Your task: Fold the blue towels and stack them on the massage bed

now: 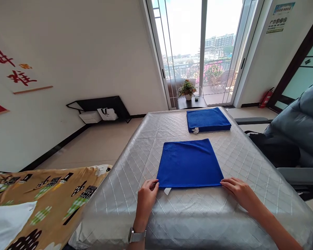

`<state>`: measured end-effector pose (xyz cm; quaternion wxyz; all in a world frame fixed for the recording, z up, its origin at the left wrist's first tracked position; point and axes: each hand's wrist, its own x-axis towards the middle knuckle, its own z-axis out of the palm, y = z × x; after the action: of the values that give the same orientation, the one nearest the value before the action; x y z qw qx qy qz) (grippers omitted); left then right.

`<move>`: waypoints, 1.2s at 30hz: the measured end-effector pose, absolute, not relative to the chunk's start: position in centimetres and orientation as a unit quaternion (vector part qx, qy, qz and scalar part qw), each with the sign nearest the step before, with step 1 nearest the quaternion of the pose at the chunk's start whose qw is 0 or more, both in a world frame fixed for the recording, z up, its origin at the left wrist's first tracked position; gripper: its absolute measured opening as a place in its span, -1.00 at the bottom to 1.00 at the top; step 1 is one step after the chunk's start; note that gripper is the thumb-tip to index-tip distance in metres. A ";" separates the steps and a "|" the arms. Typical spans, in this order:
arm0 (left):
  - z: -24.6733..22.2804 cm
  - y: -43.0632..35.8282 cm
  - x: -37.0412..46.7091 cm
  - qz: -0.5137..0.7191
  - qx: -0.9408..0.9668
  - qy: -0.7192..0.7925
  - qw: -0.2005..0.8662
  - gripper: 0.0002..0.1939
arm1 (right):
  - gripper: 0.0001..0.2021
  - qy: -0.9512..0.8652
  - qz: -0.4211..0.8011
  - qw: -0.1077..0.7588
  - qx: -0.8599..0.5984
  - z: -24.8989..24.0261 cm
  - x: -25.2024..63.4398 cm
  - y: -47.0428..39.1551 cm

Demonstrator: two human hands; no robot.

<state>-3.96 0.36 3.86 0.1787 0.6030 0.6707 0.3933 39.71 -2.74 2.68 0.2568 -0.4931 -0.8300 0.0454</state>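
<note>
A blue cloth [189, 165] lies spread flat on the silver quilted table cover [135, 163], a small white tag [167, 191] sticking out at its near left edge. My left hand [147, 196] pinches the near left corner of this cloth between thumb and fingers. At the near right corner, my right hand [237, 191] has its fingers together on the cloth's edge, the thumb mostly hidden beneath. Farther back sits a neat stack of blue cloths [208, 119] with white tags at its front left.
To the left is a patterned tan cloth [57, 198] with a white cloth [10, 222] on it. A dark armchair [299, 128] stands at the right. Beyond the table, a potted plant [188, 90] sits on a chair before the glass door.
</note>
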 end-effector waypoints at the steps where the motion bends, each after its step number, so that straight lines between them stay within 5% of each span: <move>1: 3.6 0.0 -4.0 0.392 0.610 0.669 0.165 -0.65 | -0.66 -0.829 0.051 0.256 -0.494 2.8 39.7 -3.0; 9: 4.7 -0.1 -0.8 0.320 0.702 0.636 -0.003 -0.71 | -0.60 -0.796 0.044 0.244 -0.552 4.1 36.7 -1.8; 14: 6.1 4.0 9.7 0.247 0.842 0.478 0.050 -0.67 | -0.41 -0.755 0.031 0.152 -0.637 2.9 32.7 2.2; 19: 3.2 6.4 16.7 0.170 0.901 0.396 0.055 -0.42 | -0.39 -0.736 0.029 0.086 -0.671 0.3 32.1 3.6; 36: -0.8 1.6 -2.0 0.152 0.753 0.641 -0.001 -0.24 | -0.36 -0.751 0.022 0.049 -0.658 4.3 32.7 8.0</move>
<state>-2.02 1.63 -0.78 -0.0009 0.7526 0.6407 0.1522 32.74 8.05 4.29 0.0489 -0.6585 -0.7507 0.0221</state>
